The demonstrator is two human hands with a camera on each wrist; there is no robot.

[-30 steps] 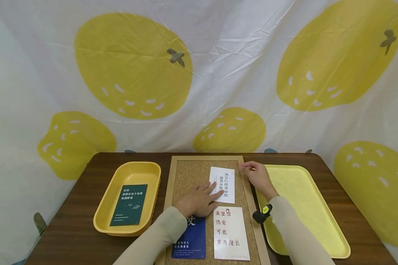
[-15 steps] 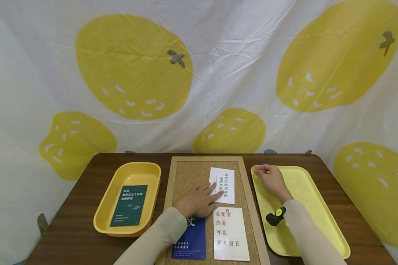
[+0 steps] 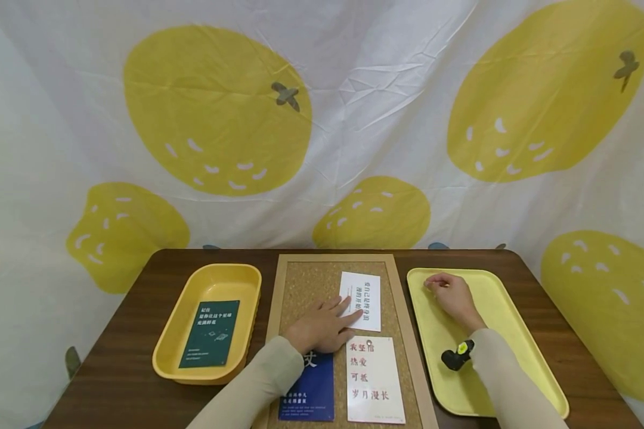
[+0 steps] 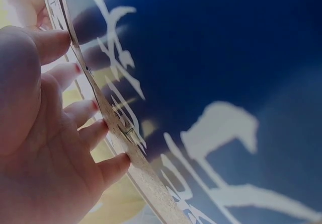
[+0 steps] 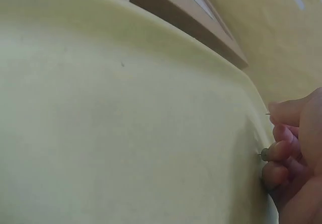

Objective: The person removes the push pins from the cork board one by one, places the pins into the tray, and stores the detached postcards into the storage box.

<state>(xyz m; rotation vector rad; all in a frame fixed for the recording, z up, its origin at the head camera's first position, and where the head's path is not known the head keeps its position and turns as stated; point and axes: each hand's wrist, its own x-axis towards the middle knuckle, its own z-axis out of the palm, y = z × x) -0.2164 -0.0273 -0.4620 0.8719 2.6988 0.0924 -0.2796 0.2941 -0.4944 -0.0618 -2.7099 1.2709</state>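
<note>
My left hand (image 3: 322, 325) rests with spread fingers on the corkboard (image 3: 307, 279), its fingertips on a white card (image 3: 373, 292) with dark lettering. Below it lie a blue card (image 3: 313, 399), partly under that hand, and a white card with red lettering (image 3: 372, 381), which has a thumbtack (image 3: 369, 343) near its top edge. Over the yellow tray (image 3: 483, 292), my right hand (image 3: 453, 298) pinches a thumbtack (image 5: 267, 114) between thumb and forefinger, only its needle showing. Lower in the same hand, a second thumbtack (image 5: 264, 154) with a rounded dull head pokes out between curled fingers.
At left on the brown table (image 3: 123, 333) stands a yellow basin (image 3: 214, 291) holding a dark green card (image 3: 209, 336). A white curtain (image 3: 354, 119) with yellow fruit prints hangs behind the table. The tray sits close along the corkboard's right side.
My right hand has moved right, from the corkboard's upper right edge to over the yellow tray. My left hand has stayed on the white card.
</note>
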